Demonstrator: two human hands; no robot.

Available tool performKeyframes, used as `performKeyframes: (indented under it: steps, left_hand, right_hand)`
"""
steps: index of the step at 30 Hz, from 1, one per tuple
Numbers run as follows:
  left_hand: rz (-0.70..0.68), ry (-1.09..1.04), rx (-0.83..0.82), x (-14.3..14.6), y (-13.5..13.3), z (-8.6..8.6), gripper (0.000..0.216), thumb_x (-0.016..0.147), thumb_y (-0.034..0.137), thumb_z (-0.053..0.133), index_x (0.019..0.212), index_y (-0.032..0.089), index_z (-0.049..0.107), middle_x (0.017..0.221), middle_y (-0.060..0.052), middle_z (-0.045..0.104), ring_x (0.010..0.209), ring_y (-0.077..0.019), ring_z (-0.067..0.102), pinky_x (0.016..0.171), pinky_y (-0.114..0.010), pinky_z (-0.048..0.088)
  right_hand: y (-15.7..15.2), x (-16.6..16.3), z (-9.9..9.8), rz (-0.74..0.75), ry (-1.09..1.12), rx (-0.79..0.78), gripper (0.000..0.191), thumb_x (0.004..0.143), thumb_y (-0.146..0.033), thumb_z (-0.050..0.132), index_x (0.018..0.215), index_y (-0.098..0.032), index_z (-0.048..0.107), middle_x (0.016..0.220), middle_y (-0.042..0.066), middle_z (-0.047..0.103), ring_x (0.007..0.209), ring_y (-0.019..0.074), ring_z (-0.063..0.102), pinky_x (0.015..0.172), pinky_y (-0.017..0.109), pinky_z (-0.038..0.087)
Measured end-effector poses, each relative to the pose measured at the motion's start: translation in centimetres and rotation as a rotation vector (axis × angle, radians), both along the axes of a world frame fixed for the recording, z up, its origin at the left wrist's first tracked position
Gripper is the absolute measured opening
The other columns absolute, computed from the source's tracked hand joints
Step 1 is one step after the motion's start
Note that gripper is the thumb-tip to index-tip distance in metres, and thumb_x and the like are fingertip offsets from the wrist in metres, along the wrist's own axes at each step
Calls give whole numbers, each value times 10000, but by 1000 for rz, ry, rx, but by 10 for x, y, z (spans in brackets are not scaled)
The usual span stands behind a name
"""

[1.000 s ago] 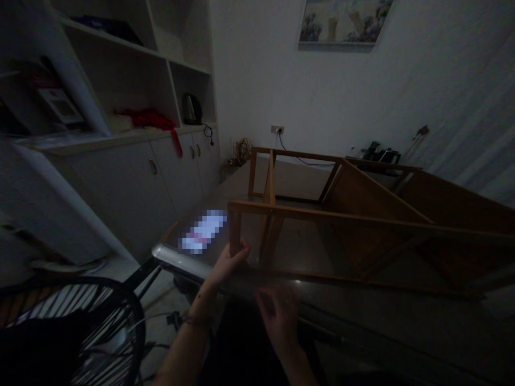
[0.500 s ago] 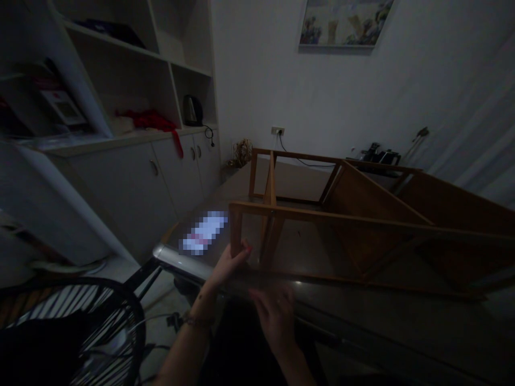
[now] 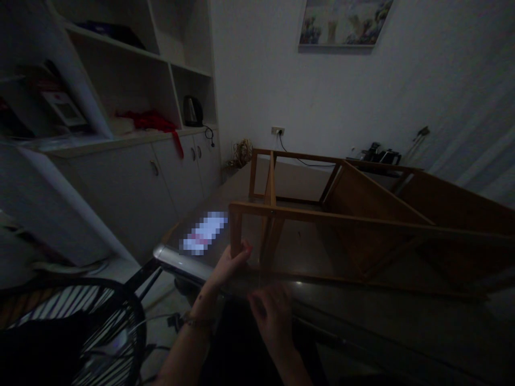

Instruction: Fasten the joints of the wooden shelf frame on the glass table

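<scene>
A wooden shelf frame (image 3: 346,214) lies on its side across a dark table (image 3: 362,316). My left hand (image 3: 228,262) grips the bottom of the frame's nearest upright post at the table's near left corner. My right hand (image 3: 270,317) hovers low over the table's near edge, just right of that post, fingers curled; the dim light hides whether it holds anything. A lit phone screen (image 3: 204,231) lies on the table to the left of the frame.
A black wire chair (image 3: 72,327) stands at the lower left. White cabinets (image 3: 145,177) with shelves, a kettle (image 3: 191,110) and red cloth (image 3: 155,122) line the left wall. A wall socket (image 3: 277,130) and a picture (image 3: 341,24) are behind.
My right hand has drifted slightly left and up toward the post. My left hand stays on the frame's post.
</scene>
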State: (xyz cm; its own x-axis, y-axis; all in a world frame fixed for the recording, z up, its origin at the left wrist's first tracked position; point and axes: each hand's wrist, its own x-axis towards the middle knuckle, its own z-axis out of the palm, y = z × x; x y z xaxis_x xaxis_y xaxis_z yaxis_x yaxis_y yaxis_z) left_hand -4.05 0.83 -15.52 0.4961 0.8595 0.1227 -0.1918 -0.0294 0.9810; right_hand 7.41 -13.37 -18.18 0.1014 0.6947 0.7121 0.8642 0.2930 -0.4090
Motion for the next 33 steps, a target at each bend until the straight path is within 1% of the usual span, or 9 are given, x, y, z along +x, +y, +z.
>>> performKeyframes:
  steps: [2, 5, 9, 11, 14, 19, 22, 25, 33]
  left_hand:
    - [0, -4, -10, 0, 0, -1, 399, 763, 534, 683, 761, 186, 488, 585, 83, 365, 482, -55, 308, 455, -173, 271]
    - [-7, 4, -43, 0, -1, 1, 409, 754, 545, 684, 762, 188, 485, 570, 86, 362, 469, -56, 316, 449, -179, 270]
    - [-20, 10, -34, 0, -1, 4, 435, 741, 565, 686, 745, 186, 473, 557, 88, 365, 464, -54, 314, 444, -177, 256]
    - [-29, 1, -34, 0, -1, 4, 435, 745, 564, 684, 747, 187, 468, 562, 90, 364, 466, -53, 312, 445, -175, 254]
    - [-19, -3, -48, 0, -1, 3, 423, 743, 553, 690, 767, 191, 473, 569, 92, 359, 468, -55, 317, 448, -176, 263]
    - [5, 26, -26, 0, -2, 4, 416, 750, 548, 689, 755, 186, 484, 580, 86, 368, 485, -60, 338, 466, -177, 289]
    - [6, 14, -37, 1, -2, 5, 425, 746, 554, 692, 746, 187, 476, 581, 87, 361, 483, -59, 330, 463, -178, 291]
    - [-5, 7, -31, 0, -2, 4, 421, 757, 552, 684, 751, 188, 474, 576, 86, 368, 481, -60, 333, 462, -179, 288]
    - [-21, -2, -38, 0, 0, 0, 431, 760, 566, 678, 776, 190, 467, 574, 93, 351, 476, -56, 310, 455, -175, 267]
  right_hand:
    - [0, 0, -4, -2, -10, -3, 99, 985, -267, 506, 981, -250, 603, 847, -12, 701, 787, 167, 638, 873, 339, 368]
    - [-2, 2, -9, -17, -7, 16, 154, 987, -236, 488, 1118, -232, 567, 947, 14, 717, 850, 169, 661, 896, 343, 366]
    - [-4, 6, -11, -25, 11, 17, 152, 986, -195, 465, 1075, -233, 583, 923, 5, 724, 831, 161, 670, 886, 340, 348]
    - [-5, 8, -9, -9, 6, 16, 192, 980, -160, 459, 1056, -248, 613, 907, -12, 729, 828, 154, 670, 878, 335, 336]
    - [-5, 10, -5, 17, -27, 31, 254, 983, -142, 456, 1084, -278, 645, 901, -37, 737, 830, 143, 671, 874, 332, 317]
    - [-6, 12, -1, 15, -54, -5, 256, 1011, -202, 439, 1100, -301, 658, 897, -39, 741, 833, 145, 669, 871, 342, 302]
    - [-7, 11, -1, 21, -30, -38, 240, 1018, -238, 440, 1054, -296, 670, 894, -34, 742, 832, 144, 664, 876, 345, 299]
    - [-6, 11, -2, 29, -9, -30, 242, 1021, -250, 438, 1021, -295, 676, 893, -37, 739, 843, 142, 662, 879, 343, 302]
    - [-5, 12, 1, 68, -16, -19, 229, 1029, -307, 435, 1057, -274, 660, 917, -26, 737, 847, 147, 659, 900, 346, 308]
